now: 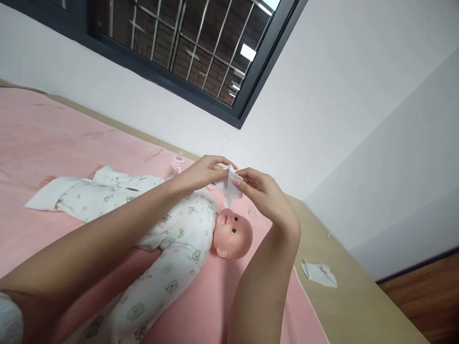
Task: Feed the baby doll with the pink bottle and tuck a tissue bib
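Between my two hands a white tissue hangs above the baby doll's head. My left hand pinches its left side, and the fingers of my right hand close on its right edge. The doll lies on its back in white pyjamas with a green and pink animal print, face up, its head toward the right. Its legs stretch to the left, partly hidden by my left forearm.
A pink baby bottle stands behind the doll. The pink sheet covers most of the wooden surface. A crumpled white tissue lies on the bare wood at right. A white wall and barred window rise behind.
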The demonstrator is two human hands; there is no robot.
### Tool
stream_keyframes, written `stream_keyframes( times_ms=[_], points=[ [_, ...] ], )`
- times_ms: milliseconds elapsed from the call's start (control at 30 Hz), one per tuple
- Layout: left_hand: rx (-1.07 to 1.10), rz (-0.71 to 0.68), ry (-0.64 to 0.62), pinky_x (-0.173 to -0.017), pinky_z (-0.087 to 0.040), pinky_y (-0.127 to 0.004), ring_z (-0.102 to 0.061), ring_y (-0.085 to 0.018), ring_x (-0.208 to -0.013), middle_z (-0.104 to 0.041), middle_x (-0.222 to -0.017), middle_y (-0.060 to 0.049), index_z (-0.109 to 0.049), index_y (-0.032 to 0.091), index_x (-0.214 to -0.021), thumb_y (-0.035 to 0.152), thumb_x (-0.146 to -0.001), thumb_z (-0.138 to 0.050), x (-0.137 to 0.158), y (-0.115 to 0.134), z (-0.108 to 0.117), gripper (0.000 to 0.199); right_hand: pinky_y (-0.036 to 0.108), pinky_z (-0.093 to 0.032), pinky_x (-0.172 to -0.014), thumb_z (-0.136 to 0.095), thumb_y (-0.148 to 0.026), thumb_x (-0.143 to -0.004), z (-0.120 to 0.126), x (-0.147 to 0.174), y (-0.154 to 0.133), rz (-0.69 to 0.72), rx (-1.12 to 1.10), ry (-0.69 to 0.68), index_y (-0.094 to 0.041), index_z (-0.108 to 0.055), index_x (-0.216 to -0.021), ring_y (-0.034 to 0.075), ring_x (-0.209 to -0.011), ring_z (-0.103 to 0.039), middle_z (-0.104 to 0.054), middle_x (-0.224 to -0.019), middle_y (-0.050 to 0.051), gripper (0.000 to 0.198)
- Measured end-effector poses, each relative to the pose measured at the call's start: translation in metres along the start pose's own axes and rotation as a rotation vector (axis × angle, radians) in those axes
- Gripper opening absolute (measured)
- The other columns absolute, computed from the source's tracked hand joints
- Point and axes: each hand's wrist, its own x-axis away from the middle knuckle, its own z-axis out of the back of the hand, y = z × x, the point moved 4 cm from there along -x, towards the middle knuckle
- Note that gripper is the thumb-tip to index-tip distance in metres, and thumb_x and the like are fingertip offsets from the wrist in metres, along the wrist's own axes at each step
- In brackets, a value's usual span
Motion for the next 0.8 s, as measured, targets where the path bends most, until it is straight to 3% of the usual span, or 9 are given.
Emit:
stream_keyframes(
  times_ms=[167, 300, 367, 467, 667, 800],
  points=[
    [-0.023, -0.013, -0.031, -0.071, -0.050, -0.032, -0.065, -0.023, -0.087, -0.069, -0.093, -0.008, -0.068, 0.016, -0.098, 0.057, -0.084, -0.054, -0.001, 0.002, 0.008, 0.045, 0.031, -0.046, -0.087, -0.046, -0.044, -0.095, -0.006, -0.004, -0.001, 0.012, -0.028, -0.014, -0.021, -0.067, -0.104, 0.018, -0.096, -0.064, -0.069, -0.099, 0.004, 0.032],
    [-0.224, -0.142, -0.020, -0.088, -0.048, -0.035, -0.060, -0.027, -0.107, -0.067, -0.112, -0.006, -0.069, 0.021, -0.102, 0.046, -0.069, -0.074, -0.001, 0.001, 0.012, 0.041, 0.034, -0.045, -0.095, -0.040, -0.035, -0.097, -0.007, -0.005, 0.005, 0.010, -0.062, -0.027, -0.023, -0.065, -0.110, 0.017, -0.100, -0.064, -0.070, -0.101, 0.004, 0.031],
    [-0.240, -0.138, -0.020, -0.088, -0.048, -0.034, -0.060, -0.026, -0.107, -0.066, -0.113, -0.006, -0.067, 0.021, -0.104, 0.039, -0.068, -0.074, -0.002, -0.002, 0.014, 0.041, 0.037, -0.044, -0.098, -0.039, -0.031, -0.097, -0.005, -0.004, 0.009, 0.010, -0.070, -0.011, -0.024, -0.061, -0.117, 0.017, -0.100, -0.064, -0.070, -0.097, 0.003, 0.031],
    [-0.206, -0.062, -0.034, -0.072, -0.049, -0.030, -0.064, -0.024, -0.094, -0.068, -0.103, -0.006, -0.065, 0.020, -0.105, 0.034, -0.068, -0.069, -0.004, -0.009, 0.018, 0.039, 0.039, -0.043, -0.101, -0.039, -0.031, -0.096, 0.006, -0.002, 0.020, -0.015, -0.071, 0.070, -0.025, -0.057, -0.122, 0.016, -0.100, -0.064, -0.071, -0.095, 0.003, 0.032],
    [-0.490, -0.023, -0.375, -0.062, -0.041, -0.026, -0.062, -0.022, -0.078, -0.068, -0.084, -0.003, -0.066, 0.019, -0.084, 0.030, -0.066, -0.061, 0.000, -0.018, -0.001, 0.022, 0.039, -0.043, -0.100, -0.044, -0.032, -0.091, 0.023, -0.007, 0.069, -0.115, -0.171, 0.217, -0.021, -0.058, -0.117, 0.016, -0.095, -0.064, -0.070, -0.088, 0.003, 0.032],
    [-0.586, 0.019, -0.563, -0.061, -0.039, -0.025, -0.062, -0.020, -0.078, -0.069, -0.083, -0.001, -0.066, 0.020, -0.080, 0.031, -0.067, -0.059, 0.004, -0.030, -0.016, 0.018, 0.039, -0.044, -0.097, -0.051, -0.030, -0.086, 0.015, -0.018, 0.118, -0.280, -0.251, 0.212, -0.019, -0.059, -0.112, 0.016, -0.092, -0.065, -0.070, -0.089, 0.005, 0.030]
  ],
)
